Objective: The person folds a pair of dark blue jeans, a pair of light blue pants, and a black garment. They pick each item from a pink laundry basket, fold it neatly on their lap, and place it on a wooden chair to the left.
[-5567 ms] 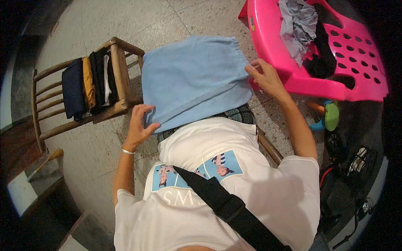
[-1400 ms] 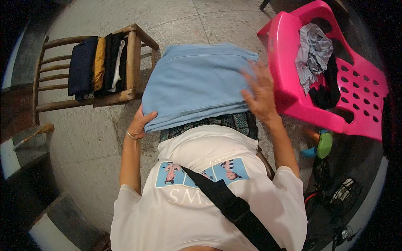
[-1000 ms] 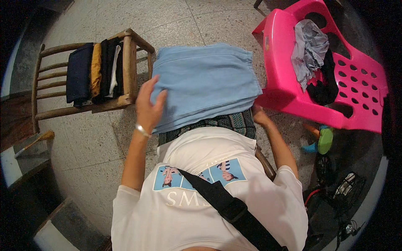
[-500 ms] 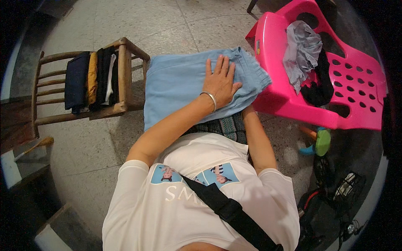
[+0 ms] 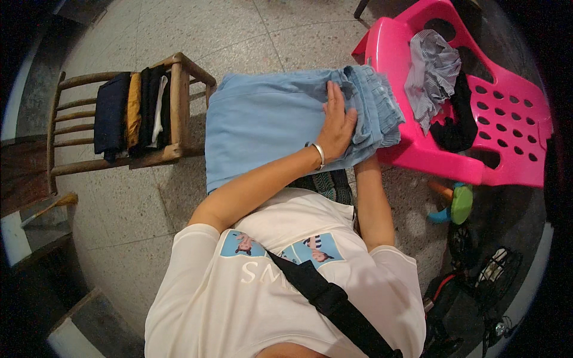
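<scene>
From the head camera, your left hand lies flat with the fingers spread, pressing down on the folded light-blue denim garment spread across your lap. Your right hand is hidden under the garment's right end, so you cannot tell whether it is grasping or flat; only the right forearm shows, running up beneath the cloth. The garment's long axis runs left to right, with its gathered waistband end pointing right, touching the bright pink perforated plastic chair. On that chair lie a crumpled grey striped cloth and a black cloth. To the left stands a wooden slatted chair carrying folded dark, mustard and white clothes set on edge. The floor is speckled grey stone tile.
</scene>
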{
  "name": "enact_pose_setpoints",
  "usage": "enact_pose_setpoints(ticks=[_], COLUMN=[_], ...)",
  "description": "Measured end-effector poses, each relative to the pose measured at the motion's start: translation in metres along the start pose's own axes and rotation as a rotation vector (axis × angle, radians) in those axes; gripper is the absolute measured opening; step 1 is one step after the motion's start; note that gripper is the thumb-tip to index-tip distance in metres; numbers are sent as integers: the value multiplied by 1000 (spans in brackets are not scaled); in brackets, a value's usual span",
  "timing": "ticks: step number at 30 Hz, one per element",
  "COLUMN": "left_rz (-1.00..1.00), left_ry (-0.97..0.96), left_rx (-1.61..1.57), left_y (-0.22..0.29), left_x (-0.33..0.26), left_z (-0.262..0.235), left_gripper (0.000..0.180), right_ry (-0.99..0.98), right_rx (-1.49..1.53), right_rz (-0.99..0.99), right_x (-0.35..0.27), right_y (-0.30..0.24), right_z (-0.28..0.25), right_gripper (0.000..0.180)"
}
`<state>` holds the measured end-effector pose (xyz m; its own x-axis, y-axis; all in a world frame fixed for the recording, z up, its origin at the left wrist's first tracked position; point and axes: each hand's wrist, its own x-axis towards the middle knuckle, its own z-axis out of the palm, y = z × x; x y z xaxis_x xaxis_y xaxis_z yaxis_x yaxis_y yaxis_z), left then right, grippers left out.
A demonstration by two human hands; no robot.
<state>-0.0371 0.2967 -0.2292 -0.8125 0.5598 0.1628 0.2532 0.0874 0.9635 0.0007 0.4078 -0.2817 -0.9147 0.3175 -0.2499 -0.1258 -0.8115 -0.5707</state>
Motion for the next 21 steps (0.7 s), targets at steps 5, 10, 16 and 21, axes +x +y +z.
enact_pose_setpoints(ticks=[5,10,16,21], left_rz=[-244,-416,-327,-211], left_ry=[63,-35,22,-170], left_rx=[-867,-1491,-1333,-1845], left_y=[18,33,-40,-17], left_x=[12,-6,-35,-31], left_z=[-10,-52,-75,-101], left_gripper=[62,59,54,57], right_ry=[-60,-244,-346,-313], right_rx=[-5,-147,-1591,-1691], right_rz=[-31,-48,-510,-515], right_x=[4,-10,-31,-32], right_y=[-11,-3,23,27], right_z=[18,59,119,129], right_gripper=[80,84,77,79])
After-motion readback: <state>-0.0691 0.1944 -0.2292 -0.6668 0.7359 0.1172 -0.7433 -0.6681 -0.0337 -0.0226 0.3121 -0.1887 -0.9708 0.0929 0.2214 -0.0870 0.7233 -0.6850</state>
